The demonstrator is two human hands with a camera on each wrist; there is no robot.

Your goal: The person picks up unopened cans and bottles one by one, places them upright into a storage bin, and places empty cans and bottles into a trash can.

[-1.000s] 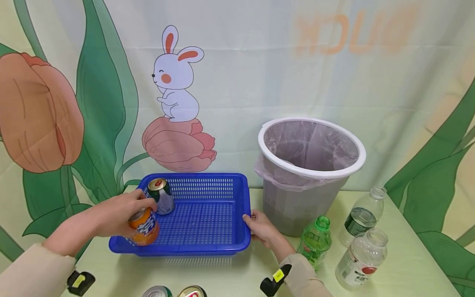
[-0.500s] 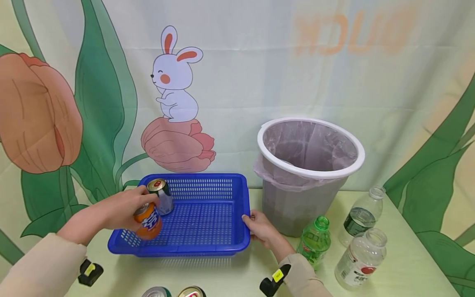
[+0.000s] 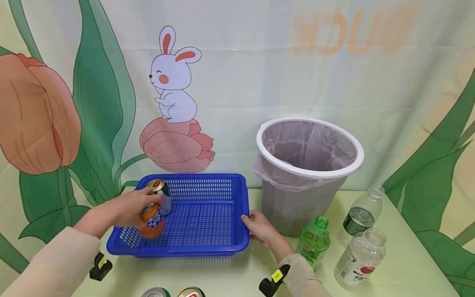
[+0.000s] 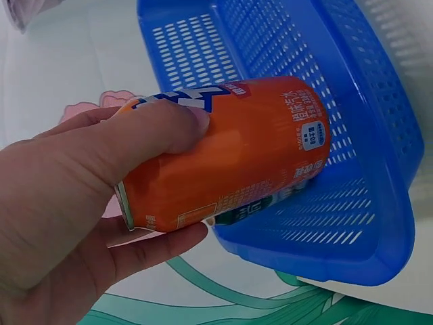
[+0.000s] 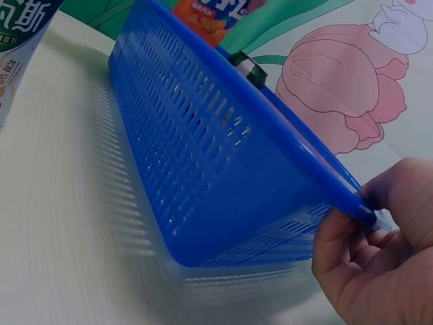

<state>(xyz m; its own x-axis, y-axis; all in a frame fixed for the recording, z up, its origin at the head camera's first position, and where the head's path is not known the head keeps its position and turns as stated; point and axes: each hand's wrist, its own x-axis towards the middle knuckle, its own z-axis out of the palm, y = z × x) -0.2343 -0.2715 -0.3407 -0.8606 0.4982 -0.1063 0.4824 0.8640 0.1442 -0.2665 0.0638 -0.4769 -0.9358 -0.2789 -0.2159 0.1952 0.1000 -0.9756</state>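
Note:
In the head view my left hand point(image 3: 131, 210) grips an orange soda can point(image 3: 153, 222) near its top, over the left part of a blue plastic basket point(image 3: 208, 248). The left wrist view shows the thumb and fingers point(image 4: 159, 125) wrapped round the can point(image 4: 237, 149). Just behind it, a green and silver can point(image 3: 166, 200) stands in the basket's back left corner. My right hand point(image 3: 261, 227) holds the basket's right rim. Seen from the right wrist, the thumb lies over the rim point(image 5: 325, 179) and curled fingers point(image 5: 331, 250) are beneath it.
A grey bin point(image 3: 297, 202) with a white rim and plastic liner stands right of the basket. At the right are a green bottle point(image 3: 313, 243), a clear bottle point(image 3: 360, 218) and a clear jar point(image 3: 358, 264). Two can tops point(image 3: 191, 292) show at the front edge.
My left hand has carried the orange can a little to the right, further in over the basket. My right hand keeps its hold on the rim.

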